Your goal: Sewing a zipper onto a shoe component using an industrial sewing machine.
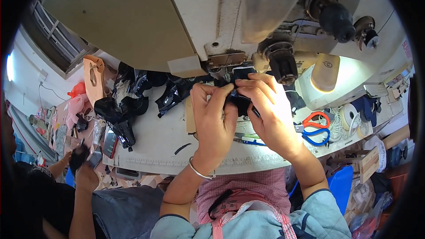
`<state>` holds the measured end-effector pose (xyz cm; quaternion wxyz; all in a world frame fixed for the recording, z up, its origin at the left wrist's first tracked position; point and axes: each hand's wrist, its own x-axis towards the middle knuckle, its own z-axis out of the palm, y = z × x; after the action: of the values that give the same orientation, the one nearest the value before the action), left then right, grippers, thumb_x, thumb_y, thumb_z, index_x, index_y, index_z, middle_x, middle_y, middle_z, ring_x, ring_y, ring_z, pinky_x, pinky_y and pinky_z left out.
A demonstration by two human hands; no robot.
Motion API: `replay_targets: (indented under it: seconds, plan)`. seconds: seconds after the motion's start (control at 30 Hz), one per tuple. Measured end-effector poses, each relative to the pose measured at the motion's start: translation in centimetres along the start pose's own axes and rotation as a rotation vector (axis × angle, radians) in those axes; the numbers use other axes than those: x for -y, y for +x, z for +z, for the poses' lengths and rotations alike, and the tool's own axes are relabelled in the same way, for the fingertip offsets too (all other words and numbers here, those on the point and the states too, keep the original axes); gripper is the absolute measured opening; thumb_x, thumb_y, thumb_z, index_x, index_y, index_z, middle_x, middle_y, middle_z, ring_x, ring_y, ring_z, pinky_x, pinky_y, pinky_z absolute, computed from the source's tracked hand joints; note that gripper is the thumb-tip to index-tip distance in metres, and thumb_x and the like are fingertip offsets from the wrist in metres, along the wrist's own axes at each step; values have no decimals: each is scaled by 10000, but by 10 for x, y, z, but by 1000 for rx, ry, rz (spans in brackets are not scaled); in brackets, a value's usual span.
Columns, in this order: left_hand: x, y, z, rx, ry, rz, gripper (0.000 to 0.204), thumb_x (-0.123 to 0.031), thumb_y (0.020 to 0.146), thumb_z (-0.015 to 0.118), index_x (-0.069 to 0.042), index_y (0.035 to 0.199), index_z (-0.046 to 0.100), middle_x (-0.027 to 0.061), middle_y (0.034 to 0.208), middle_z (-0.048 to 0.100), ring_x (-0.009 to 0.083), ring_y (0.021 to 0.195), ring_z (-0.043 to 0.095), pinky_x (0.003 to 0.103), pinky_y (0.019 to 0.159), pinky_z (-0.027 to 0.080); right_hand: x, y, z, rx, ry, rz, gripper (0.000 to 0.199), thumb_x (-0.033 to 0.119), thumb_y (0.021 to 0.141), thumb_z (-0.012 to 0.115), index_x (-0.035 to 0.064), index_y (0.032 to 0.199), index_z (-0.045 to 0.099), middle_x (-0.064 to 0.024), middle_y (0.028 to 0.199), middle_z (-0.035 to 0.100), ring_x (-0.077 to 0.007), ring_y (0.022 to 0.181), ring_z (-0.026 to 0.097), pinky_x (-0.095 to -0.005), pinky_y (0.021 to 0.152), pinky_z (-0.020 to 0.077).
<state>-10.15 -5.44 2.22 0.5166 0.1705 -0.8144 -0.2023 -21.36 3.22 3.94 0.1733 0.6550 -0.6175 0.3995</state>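
Two hands, left hand [214,115] and right hand [272,110], sit mid-view for me, and I have each grip pinched on a black piece [241,105], the fingertips nearly meeting. That piece is between the hands, just under the head of a sewing machine [208,9]. Its visible part runs from the machine toward the wearer; fingers cover so much that I cannot tell its full long axis or which end leads. Farther left I see a tan paper bag [94,84], contents hidden, near a pink plastic bag [75,109]. Shiny black bundles [121,114] lie on the table [152,137]; red-and-blue-handled scissors [300,129] lie just beside the right hand, near a white thread spool [349,114].
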Motion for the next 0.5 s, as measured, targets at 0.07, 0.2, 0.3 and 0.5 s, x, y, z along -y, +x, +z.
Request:
replay_targets:
  seconds: [0.07,0.2,0.3,0.5]
  plan:
    - [0,-1,0,-7,-4,-2,354,103,660,554,13,999,599,117,847,428,252,803,455,331,687,398,1,0,0,-2,-1,-5,415,-36,585,629,-5,994,562,-94,1096,568,-276,1011,499,-355,794,394]
    - [-1,-5,3,-45,-34,-35,317,100,670,558,16,974,585,118,836,442,252,789,460,331,690,401,2,-2,0,-16,3,-13,418,-35,596,628,-6,1006,554,-103,1087,565,-282,1007,501,-362,805,397]
    - [-1,-6,4,-67,-71,-76,271,94,699,550,13,957,579,103,834,463,235,760,469,310,682,402,3,-5,2,-38,40,14,415,-34,607,623,-7,1014,544,-111,1066,564,-295,1003,502,-369,810,401]
    - [-14,-44,-21,-63,-73,6,218,67,727,544,7,934,581,115,898,535,252,801,517,315,707,426,41,-35,1,-68,29,7,337,-3,582,622,-17,912,557,-135,978,577,-314,905,542,-386,804,428]
